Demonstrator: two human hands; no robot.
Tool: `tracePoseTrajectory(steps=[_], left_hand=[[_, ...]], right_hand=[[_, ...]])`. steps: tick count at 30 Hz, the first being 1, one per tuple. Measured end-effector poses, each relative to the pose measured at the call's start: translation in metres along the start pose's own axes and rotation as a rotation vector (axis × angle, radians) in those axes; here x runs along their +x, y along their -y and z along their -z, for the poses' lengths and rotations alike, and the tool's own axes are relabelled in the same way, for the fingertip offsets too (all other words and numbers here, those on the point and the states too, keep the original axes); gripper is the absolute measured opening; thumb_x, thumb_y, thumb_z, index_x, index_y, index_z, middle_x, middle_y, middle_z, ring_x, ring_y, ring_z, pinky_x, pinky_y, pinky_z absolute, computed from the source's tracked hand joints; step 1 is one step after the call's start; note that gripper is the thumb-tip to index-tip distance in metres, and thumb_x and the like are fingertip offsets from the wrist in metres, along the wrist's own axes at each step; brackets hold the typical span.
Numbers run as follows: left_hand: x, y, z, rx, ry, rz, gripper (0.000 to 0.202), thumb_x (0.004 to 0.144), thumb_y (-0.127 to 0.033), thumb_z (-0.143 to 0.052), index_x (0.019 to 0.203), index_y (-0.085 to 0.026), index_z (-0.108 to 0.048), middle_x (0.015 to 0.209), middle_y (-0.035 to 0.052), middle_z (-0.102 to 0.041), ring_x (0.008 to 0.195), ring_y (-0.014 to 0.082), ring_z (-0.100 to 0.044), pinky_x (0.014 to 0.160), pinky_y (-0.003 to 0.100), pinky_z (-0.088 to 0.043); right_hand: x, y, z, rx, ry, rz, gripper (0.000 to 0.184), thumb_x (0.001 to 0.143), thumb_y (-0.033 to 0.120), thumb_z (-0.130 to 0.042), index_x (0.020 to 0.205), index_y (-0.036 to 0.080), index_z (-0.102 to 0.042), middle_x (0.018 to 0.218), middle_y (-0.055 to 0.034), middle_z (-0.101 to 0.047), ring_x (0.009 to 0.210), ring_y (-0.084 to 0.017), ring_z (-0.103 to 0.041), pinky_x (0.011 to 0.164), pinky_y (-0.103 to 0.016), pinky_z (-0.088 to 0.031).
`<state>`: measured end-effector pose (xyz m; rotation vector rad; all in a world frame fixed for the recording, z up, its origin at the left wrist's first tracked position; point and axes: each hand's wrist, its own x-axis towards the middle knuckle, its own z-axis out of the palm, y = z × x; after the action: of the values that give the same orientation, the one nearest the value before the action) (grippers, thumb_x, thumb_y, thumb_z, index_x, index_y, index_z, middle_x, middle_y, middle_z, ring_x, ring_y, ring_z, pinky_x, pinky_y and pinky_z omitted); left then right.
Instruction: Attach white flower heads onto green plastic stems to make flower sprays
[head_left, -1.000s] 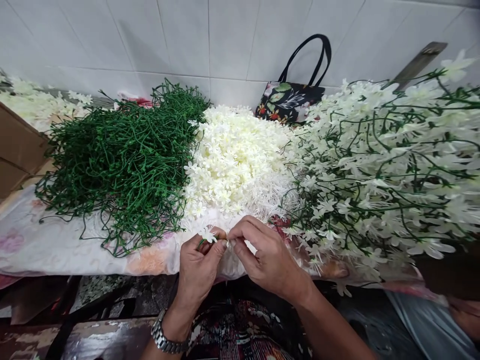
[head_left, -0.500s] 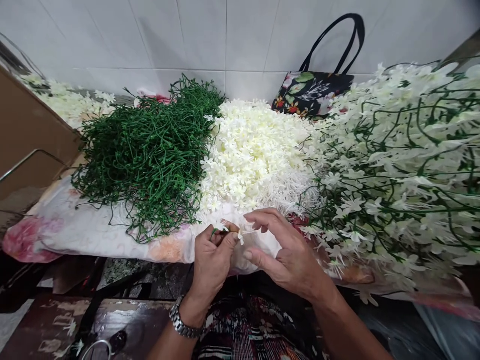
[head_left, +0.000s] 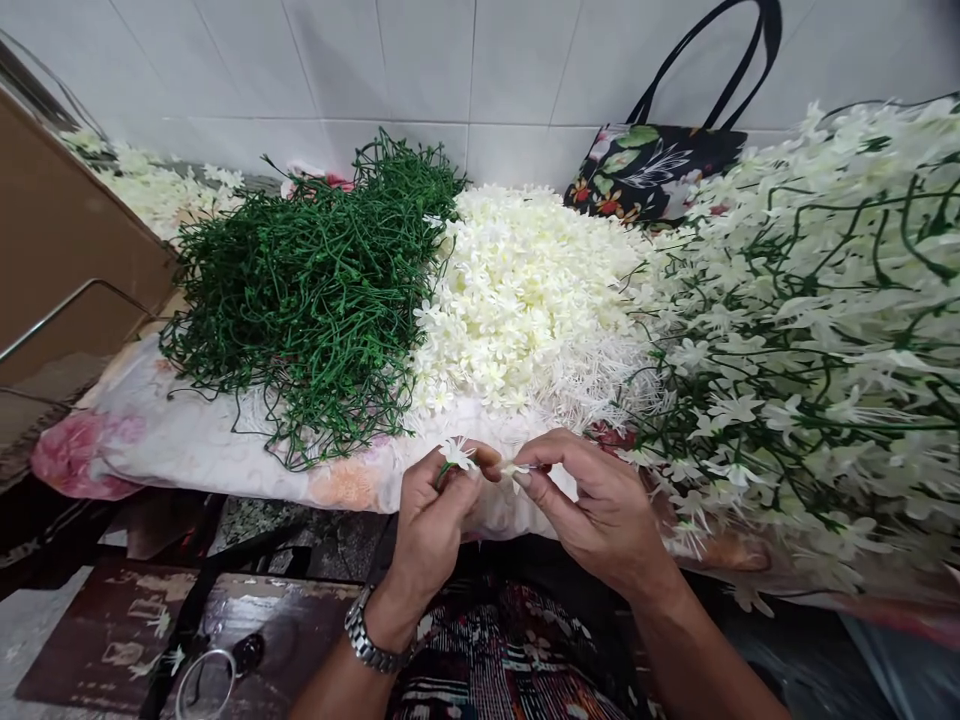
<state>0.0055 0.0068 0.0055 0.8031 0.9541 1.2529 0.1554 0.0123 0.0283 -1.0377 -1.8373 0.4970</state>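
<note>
My left hand (head_left: 435, 515) is closed round a thin green stem with a small white flower (head_left: 456, 455) at its tip. My right hand (head_left: 600, 510) pinches another small white flower piece (head_left: 517, 469) between thumb and forefinger, close beside the left fingertips. Both hands hover at the front edge of the cloth-covered table (head_left: 187, 440). Just behind them lie a heap of loose white flowers (head_left: 525, 290), a pile of bare green stems (head_left: 307, 290) to the left, and finished flowered sprays (head_left: 817, 330) to the right.
A black floral bag (head_left: 660, 170) stands against the white tiled wall. A brown cardboard box (head_left: 67, 250) sits at the left, with more white flowers (head_left: 150, 185) behind it. A dark low surface (head_left: 150, 640) lies below the table's left front.
My right hand has closed from spread fingers into a pinch on a flower piece and come up to the left hand. The camera view has shifted slightly left and down.
</note>
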Motion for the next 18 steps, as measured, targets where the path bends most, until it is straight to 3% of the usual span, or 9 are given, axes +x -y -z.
tracePoseTrajectory(steps=[10, 18], left_hand=[[0.002, -0.003, 0.001, 0.108, 0.045, -0.042, 0.019, 0.077, -0.031, -0.066, 0.073, -0.014, -0.073, 0.05, -0.003, -0.05, 0.049, 0.0067, -0.041, 0.049, 0.019, -0.032], [-0.002, -0.007, -0.004, -0.068, 0.028, 0.059, 0.023, 0.064, -0.035, -0.078, 0.064, -0.014, -0.068, 0.053, -0.0034, -0.055, 0.045, 0.0045, -0.041, 0.044, 0.016, -0.034]], right_hand=[[-0.004, -0.002, 0.002, 0.122, -0.007, -0.051, 0.009, 0.085, 0.01, -0.055, 0.082, 0.019, -0.056, 0.071, 0.0009, -0.059, 0.066, -0.01, -0.056, 0.06, -0.022, -0.045], [-0.006, 0.007, 0.011, 0.134, 0.021, -0.051, 0.009, 0.085, 0.01, -0.054, 0.084, 0.02, -0.055, 0.072, 0.0012, -0.056, 0.066, -0.01, -0.054, 0.06, -0.023, -0.043]])
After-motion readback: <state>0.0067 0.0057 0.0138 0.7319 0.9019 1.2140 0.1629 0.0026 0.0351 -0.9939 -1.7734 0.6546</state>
